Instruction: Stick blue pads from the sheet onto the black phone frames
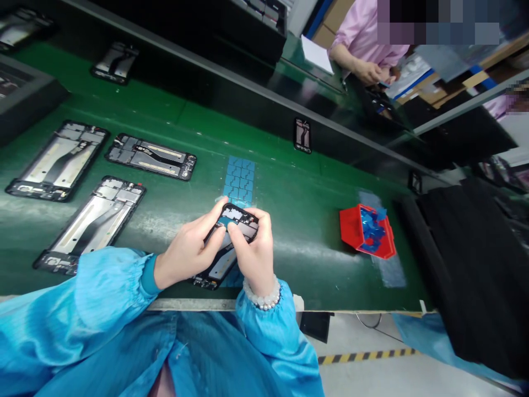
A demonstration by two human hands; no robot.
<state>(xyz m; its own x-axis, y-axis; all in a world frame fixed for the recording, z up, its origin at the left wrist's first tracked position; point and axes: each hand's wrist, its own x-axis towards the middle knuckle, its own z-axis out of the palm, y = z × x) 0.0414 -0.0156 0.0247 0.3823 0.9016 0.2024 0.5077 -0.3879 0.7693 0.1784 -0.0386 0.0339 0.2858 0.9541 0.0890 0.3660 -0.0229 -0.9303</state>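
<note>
Both my hands grip a black-framed phone chassis [221, 263] near the front edge of the table, its upper end tilted up. My left hand [190, 245] holds its left side, and my right hand [254, 245] holds the right side. Both thumbs press near a small blue sticker [225, 221] on the chassis. Just beyond it, a sheet of blue stickers [239, 179] lies flat on the table. To the left rest more open phone chassis: one lying crosswise [151, 156], one nearer me [93, 223], and one farther left [58, 160].
The green table [306, 237] carries a red bin [349, 229] holding blue film scraps [373, 229] on the right. Black material [467, 270] covers the far right. More phone chassis lie along the back, including one [303, 135]. Across the bench, a person in pink [359, 33] handles something small.
</note>
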